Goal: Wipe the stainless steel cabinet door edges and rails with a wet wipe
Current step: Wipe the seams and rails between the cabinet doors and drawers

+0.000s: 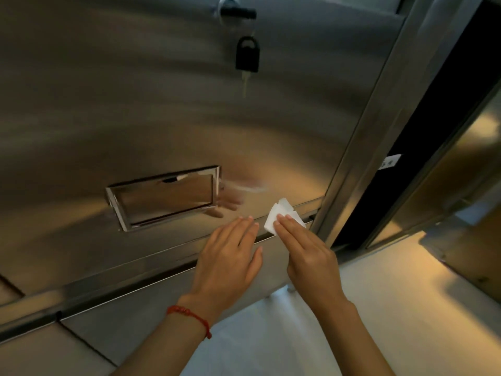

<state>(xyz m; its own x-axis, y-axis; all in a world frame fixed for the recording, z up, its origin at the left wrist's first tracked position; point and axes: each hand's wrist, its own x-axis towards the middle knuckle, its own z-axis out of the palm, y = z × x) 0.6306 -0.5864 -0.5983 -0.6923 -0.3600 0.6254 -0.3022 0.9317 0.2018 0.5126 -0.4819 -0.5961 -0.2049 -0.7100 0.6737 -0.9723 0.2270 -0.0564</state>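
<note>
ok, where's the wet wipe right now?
Head view, lower centre-right: the wet wipe is pressed under the right hand fingers against the door's bottom edge, beside the left hand and near the vertical frame post.

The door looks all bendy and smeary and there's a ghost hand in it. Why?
In the head view, the wide lens curves the door; motion blurs the padlock; the steel mirrors a faint hand beside the handle recess; warm light glows on the lower door, and the wipe under the right hand shows bright white.
</note>
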